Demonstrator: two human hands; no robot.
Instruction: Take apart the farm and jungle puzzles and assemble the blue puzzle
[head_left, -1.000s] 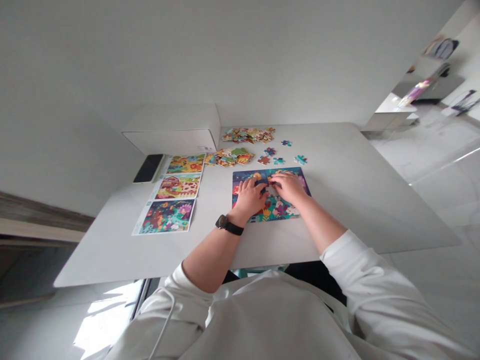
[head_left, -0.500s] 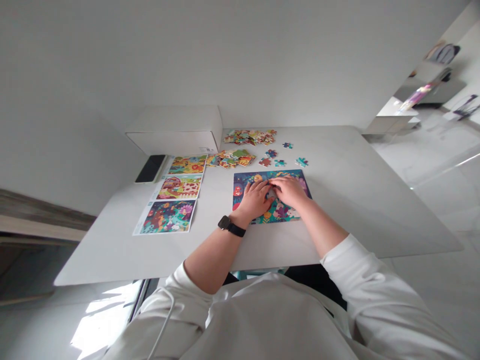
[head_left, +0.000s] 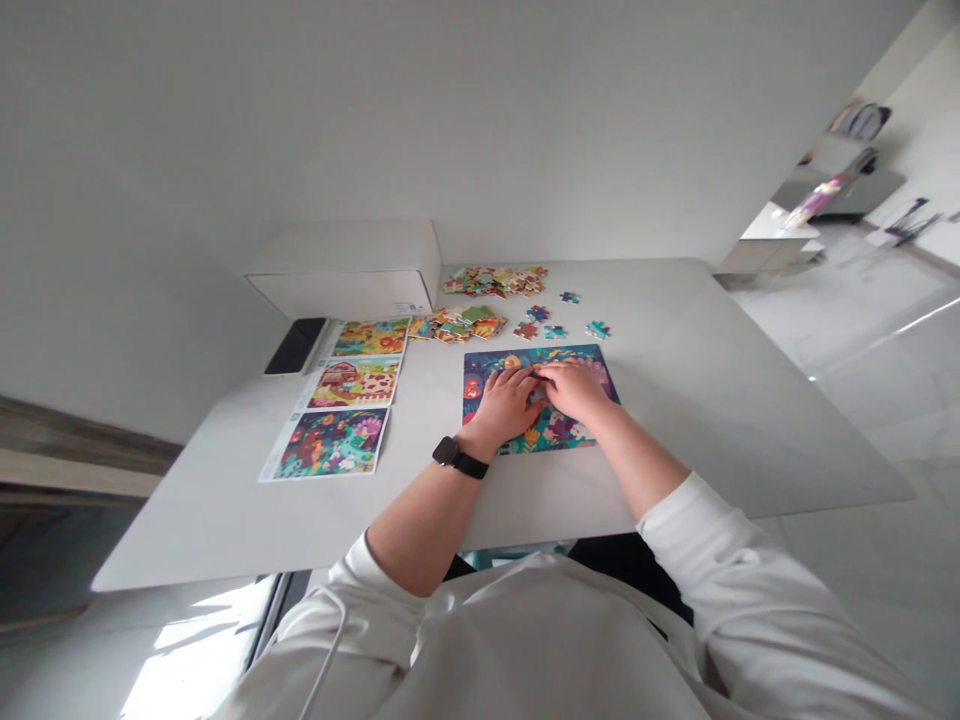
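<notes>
A colourful jigsaw puzzle [head_left: 530, 440], its picture largely put together, lies flat in front of me. Across its middle rests my left hand [head_left: 510, 405], palm down with fingers stretched out, a black watch [head_left: 446, 452] on the wrist. My right hand [head_left: 574, 388] touches the upper middle of the puzzle, its fingers bent and held together, fingertips close to those of the left. Whatever lies under those fingertips is hidden. Just beyond the puzzle are loose puzzle pieces: a reddish one [head_left: 525, 330], teal ones [head_left: 598, 330] and a dark blue one [head_left: 570, 297].
Two heaps of yellowish pieces, a near heap [head_left: 469, 323] and a far heap [head_left: 495, 280], sit by a white box [head_left: 337, 290] against the wall. To the left are a phone [head_left: 296, 346] and a sheet with three printed pictures [head_left: 330, 443]. The white table [head_left: 750, 430] extends right.
The camera view has shifted slightly. My right hand's fingers have settled a little lower and closer to the left hand; the left hand stays in place on the puzzle.
</notes>
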